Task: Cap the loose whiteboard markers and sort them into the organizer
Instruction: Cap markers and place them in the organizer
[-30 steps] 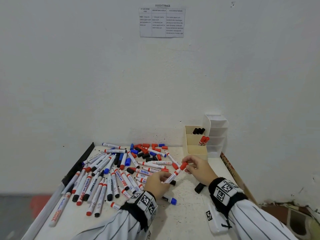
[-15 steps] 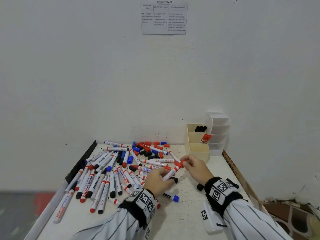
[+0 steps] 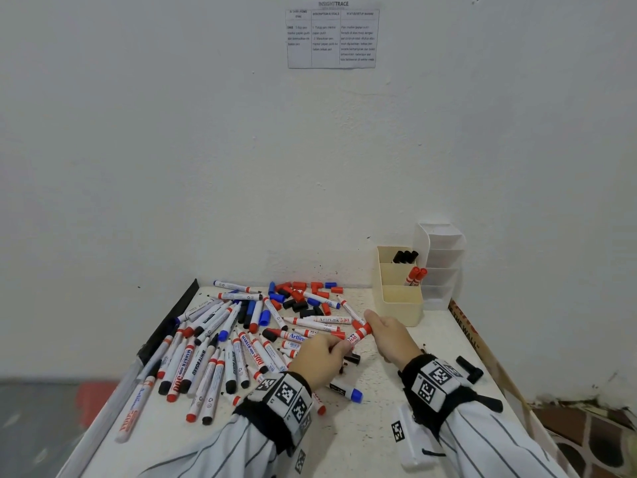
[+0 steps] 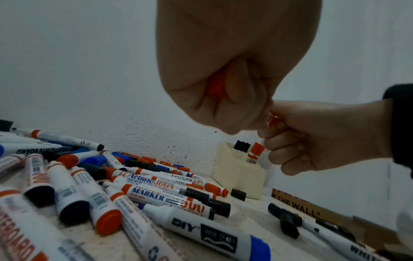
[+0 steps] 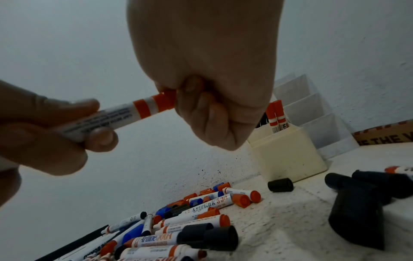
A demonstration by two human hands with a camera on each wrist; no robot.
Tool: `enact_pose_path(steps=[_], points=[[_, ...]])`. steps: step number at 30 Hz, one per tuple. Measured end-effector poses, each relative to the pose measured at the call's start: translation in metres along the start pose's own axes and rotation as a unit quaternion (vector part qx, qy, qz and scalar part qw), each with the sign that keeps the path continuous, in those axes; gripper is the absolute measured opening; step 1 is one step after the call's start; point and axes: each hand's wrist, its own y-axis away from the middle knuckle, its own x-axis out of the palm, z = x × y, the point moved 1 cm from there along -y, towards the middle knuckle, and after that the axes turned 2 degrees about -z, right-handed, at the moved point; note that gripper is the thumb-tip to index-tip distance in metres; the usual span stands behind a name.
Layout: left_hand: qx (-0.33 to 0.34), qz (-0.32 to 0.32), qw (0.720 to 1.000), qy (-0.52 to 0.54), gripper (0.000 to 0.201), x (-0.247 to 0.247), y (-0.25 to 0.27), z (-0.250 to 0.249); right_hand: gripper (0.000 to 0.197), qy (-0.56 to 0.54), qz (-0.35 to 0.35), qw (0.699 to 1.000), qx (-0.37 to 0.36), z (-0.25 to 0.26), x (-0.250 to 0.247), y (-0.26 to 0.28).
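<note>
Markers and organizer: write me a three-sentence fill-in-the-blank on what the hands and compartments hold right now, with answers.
1. Both hands hold one marker whose cap is ____ in colour.
2. The right hand grips the cap end; the left hand grips the ____.
3. In the organizer, the middle compartment holds two ____ markers, behind the front one.

Answers: red; barrel; red

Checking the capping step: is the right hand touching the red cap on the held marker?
Touching. The right wrist view shows the right hand with fingers curled round the red cap on the marker, no gap visible.
</note>
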Motion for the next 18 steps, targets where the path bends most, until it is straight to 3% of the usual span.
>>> enact_pose_path(steps=[3, 8, 15, 18], points=[[-0.063, 0.043, 0.994, 0.080, 0.031, -0.003, 0.003, -0.004, 0.044, -0.010, 0.001, 1.000, -0.007, 0.000, 0.004, 0.000], [-0.163, 0.079, 0.960, 0.213, 0.035, -0.001, 0.009, -0.012, 0.041, -0.027, 0.017, 0.999, -0.013, 0.001, 0.008, -0.002], [-0.100, 0.081, 0.975, 0.180, 0.030, 0.005, -0.001, -0.002, 0.039, 0.007, 0.037, 0.998, -0.058, 0.001, 0.001, -0.004], [-0.069, 0.081, 0.988, 0.116, 0.028, 0.003, -0.007, 0.006, 0.035, 0.013, 0.034, 0.995, -0.091, 0.005, -0.007, -0.007]])
